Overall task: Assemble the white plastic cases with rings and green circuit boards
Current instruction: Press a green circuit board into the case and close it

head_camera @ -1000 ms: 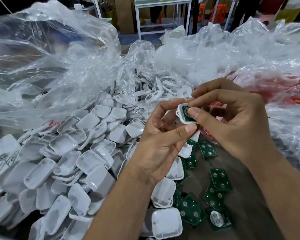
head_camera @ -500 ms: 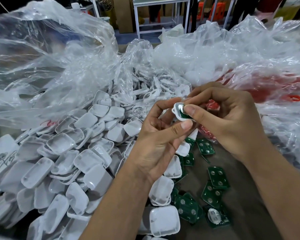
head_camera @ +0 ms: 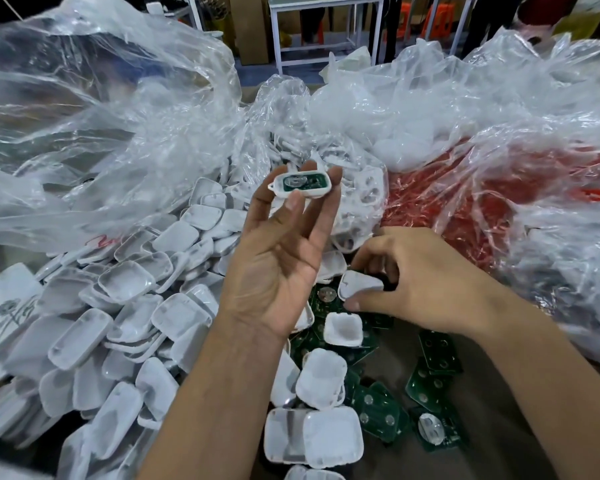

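head view shows the left hand (head_camera: 281, 258) pinching only by fingertips a white rounded plastic case with green circuit board inside (head_camera: 301, 183), which may slip while the right hand (head_camera: 413, 285) closes on a white plastic case lid (head_camera: 359, 285).

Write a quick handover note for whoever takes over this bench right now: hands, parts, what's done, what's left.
Left hand: raised, pinching a case half with a green board seated inside.
Right hand: down at the pile, gripping a loose white shell.
Empty shells heaped left; loose boards lower right.
Done: board is in the case.
Left: probably close it with that shell, then the remaining pile.
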Motion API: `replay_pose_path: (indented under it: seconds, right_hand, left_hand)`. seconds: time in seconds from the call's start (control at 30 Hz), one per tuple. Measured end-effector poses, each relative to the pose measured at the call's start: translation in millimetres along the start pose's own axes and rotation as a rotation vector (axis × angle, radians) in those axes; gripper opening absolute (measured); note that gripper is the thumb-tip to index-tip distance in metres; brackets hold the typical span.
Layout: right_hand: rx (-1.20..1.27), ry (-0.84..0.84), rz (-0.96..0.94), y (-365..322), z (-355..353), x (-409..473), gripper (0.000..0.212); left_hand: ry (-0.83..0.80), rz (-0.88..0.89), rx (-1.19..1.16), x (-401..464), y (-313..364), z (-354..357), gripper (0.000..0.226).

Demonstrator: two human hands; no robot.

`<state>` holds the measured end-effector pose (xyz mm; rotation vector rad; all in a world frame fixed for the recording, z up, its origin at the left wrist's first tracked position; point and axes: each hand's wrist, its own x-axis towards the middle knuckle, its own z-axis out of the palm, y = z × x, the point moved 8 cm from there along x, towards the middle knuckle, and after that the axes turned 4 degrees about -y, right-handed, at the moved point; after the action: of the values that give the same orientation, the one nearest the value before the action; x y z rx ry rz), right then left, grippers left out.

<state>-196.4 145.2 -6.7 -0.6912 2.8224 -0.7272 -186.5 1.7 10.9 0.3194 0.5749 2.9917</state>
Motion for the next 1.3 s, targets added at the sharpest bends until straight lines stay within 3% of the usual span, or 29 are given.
replay_pose_path:
  seconds: [0.2,0.33,0.4,0.57,0.63,0.7,0.8,1.0,1.3]
  right_hand:
    - [0.247,0.08,0.03,5,-12,-5,0.021]
    - [1.035,0.142,-0.076,2,-24,-8,0.023]
    - [1.258,0.179,-0.158,-1,-31,-8,0.022]
    - [1.155,0.273,-0.059,9,-33,-8,0.023]
    - [1.283,0.227,-0.02,10,-31,-7,0.018]
    - [1.495,0.152,-0.042,7,-31,-9,0.038]
    - [1.638,0.156,-0.12,8,-36,-10,0.04]
    - [1.448,0.278,-0.093,9,-37,-9,0.013]
    - [1.313,0.384,-0.189,4,-44,-12,0.024]
  left_hand:
    - [0.014,-0.032,0.041,-1,-6,-2,0.038]
    - [0.014,-0.045,0.031,-1,-7,-2,0.039]
    - [0.009,-0.053,0.042,-1,-9,-1,0.036]
    - [-0.006,-0.06,0.058,-2,-11,-2,0.026]
    - [-0.024,-0.071,0.08,-2,-12,0,0.025]
    - [-0.02,-0.085,0.094,-2,-15,0,0.031]
    - [-0.007,-0.093,0.116,-2,-18,0,0.045]
    - [-0.005,-0.105,0.163,-3,-25,-1,0.044]
    - [-0.036,-0.117,0.195,-4,-27,0,0.043]
